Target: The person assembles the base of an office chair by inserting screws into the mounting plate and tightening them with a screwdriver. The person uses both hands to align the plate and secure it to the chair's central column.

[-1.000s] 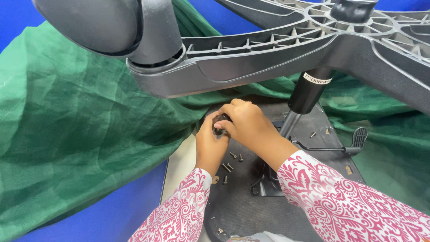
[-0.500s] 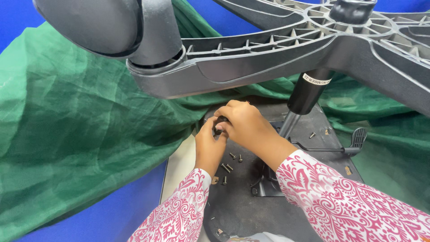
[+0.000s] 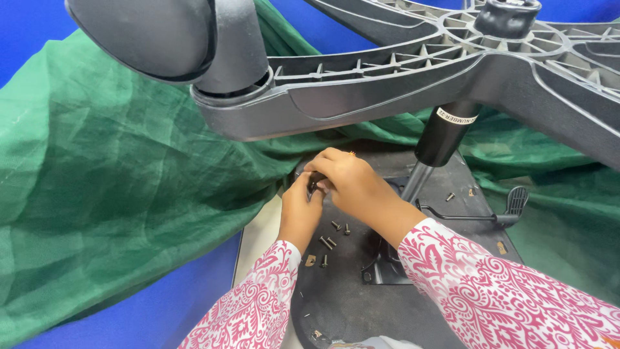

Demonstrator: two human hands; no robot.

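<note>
An upturned office chair lies before me, its black seat underside (image 3: pixel 349 304) facing up. Both hands meet near the far left edge of that underside. My left hand (image 3: pixel 298 210) and my right hand (image 3: pixel 352 184) pinch a small dark part (image 3: pixel 316 179) between their fingertips; what it is exactly I cannot tell. Several loose dark screws (image 3: pixel 332 236) lie on the underside just below the hands. Pink-and-white patterned sleeves cover both arms.
The grey star base (image 3: pixel 413 84) with a caster (image 3: pixel 161 39) hangs close over the hands, joined by a black gas cylinder (image 3: pixel 439 139). A black lever (image 3: pixel 504 210) sticks out to the right. Green cloth (image 3: pixel 116 181) drapes over a blue surface all around.
Both hands stay together at the same spot; the fingers have shifted slightly around the small part.
</note>
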